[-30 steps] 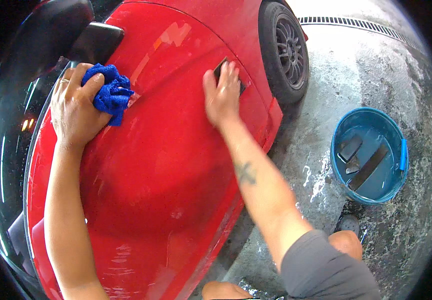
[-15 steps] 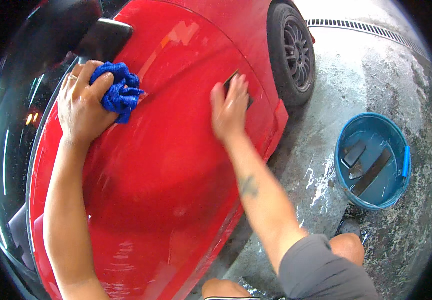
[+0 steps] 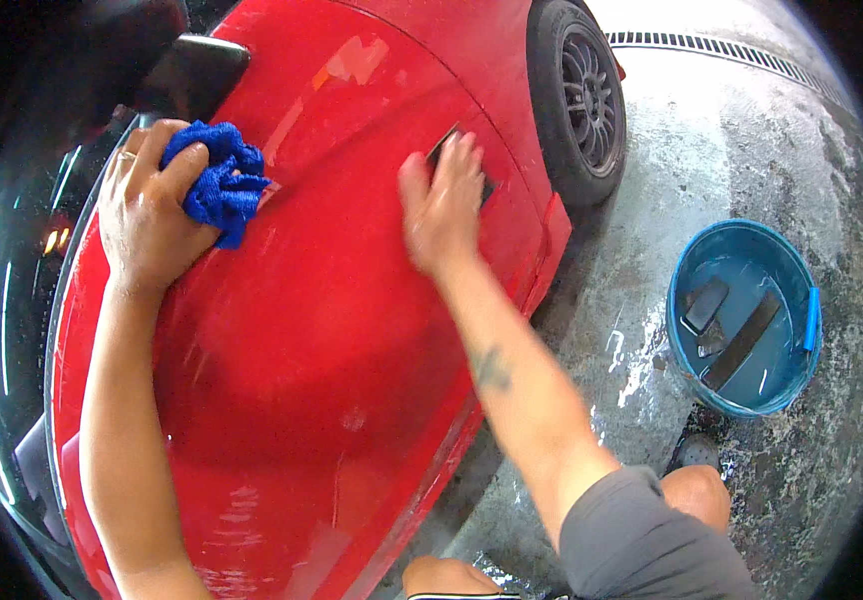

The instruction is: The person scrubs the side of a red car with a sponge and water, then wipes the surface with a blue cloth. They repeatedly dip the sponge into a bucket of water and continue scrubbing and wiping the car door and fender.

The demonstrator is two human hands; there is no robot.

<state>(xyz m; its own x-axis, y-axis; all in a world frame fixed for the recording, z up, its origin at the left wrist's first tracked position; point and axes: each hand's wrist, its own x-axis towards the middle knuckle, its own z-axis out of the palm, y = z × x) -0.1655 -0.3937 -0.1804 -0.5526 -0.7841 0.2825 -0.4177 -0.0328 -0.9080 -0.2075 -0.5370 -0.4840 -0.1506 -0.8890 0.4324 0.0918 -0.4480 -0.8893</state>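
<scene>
My left hand (image 3: pixel 147 205) is closed around a bunched blue cloth (image 3: pixel 229 185) and rests on the red car door (image 3: pixel 282 300), by the window edge. Further right, my right hand (image 3: pixel 446 205) lies flat on the same panel, fingers stretched forward over a thin dark piece of sandpaper (image 3: pixel 438 154). Only the sandpaper's edges show on either side of the fingers; the palm hides the rest. The red paint looks wet, with lighter scuffed patches towards the far end.
A side mirror (image 3: pixel 195 75) juts out at the upper left. Beyond the door stands the front wheel (image 3: pixel 585 105). On the wet concrete floor (image 3: pixel 632 260) at the right, a blue bucket (image 3: pixel 685 370) holds cloudy water and several dark blocks. A drain grate (image 3: pixel 722 48) crosses the far floor.
My right hand has slid slightly left and away from me over the panel, with the sandpaper under it. The left hand keeps the cloth; the whole view has shifted a little.
</scene>
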